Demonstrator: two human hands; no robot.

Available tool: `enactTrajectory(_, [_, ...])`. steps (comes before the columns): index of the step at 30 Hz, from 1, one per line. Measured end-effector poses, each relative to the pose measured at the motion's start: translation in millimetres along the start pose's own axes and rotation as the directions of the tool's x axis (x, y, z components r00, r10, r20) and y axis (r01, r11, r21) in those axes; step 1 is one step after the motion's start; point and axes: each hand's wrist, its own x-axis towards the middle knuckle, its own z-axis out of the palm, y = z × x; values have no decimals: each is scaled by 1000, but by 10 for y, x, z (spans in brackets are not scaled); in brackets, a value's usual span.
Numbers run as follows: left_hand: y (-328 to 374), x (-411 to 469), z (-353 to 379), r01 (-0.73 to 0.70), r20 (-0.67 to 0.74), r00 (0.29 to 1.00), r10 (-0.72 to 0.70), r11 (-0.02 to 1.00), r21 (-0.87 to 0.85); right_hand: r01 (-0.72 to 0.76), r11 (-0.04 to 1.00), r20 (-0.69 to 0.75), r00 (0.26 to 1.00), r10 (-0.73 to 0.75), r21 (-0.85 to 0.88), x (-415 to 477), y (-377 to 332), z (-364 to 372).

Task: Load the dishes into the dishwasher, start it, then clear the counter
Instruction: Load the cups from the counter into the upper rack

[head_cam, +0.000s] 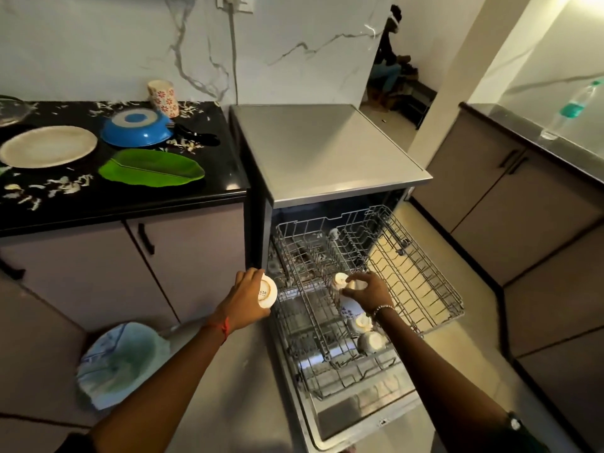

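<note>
Hands: left hand point(246, 297) grips a white cup point(267, 294); right hand point(367, 292) pinches a second cup point(340, 280) over the rack point(425, 273)
Dishes: plates point(49, 147) on the counter point(212, 181) at ten o'clock; racked cups point(371, 341) at five o'clock

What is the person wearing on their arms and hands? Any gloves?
No gloves. The left hand has a thin red thread tied round its wrist. The right hand has a silvery beaded bracelet on its wrist. Both forearms are bare, with dark sleeves starting near the bottom edge.
</note>
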Motion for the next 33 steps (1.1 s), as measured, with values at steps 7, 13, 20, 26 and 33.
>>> enactTrajectory(7, [292, 535, 427, 30, -22, 999, -32, 998, -46, -268, 917, 203, 956, 214, 295, 716, 366, -244])
enactTrajectory(13, [522, 997, 904, 119, -102, 986, -133, 984, -134, -297, 925, 290, 930, 224, 238, 1591, 781, -203])
enactTrajectory(20, [619, 1488, 1409, 121, -195, 969, -153, 978, -168, -62, 998, 297, 954, 50, 29, 2430, 951, 55])
enactTrajectory(26, [609, 1775, 1761, 140, -247, 949, -197, 963, -229, 77, 997, 306, 949, -70, -12, 2837, 945, 457])
enactTrajectory(33, [463, 1958, 2042, 130, -219, 962, -162, 980, -154, 151, 980, 350, 932, -97, -131, 3112, 1081, 860])
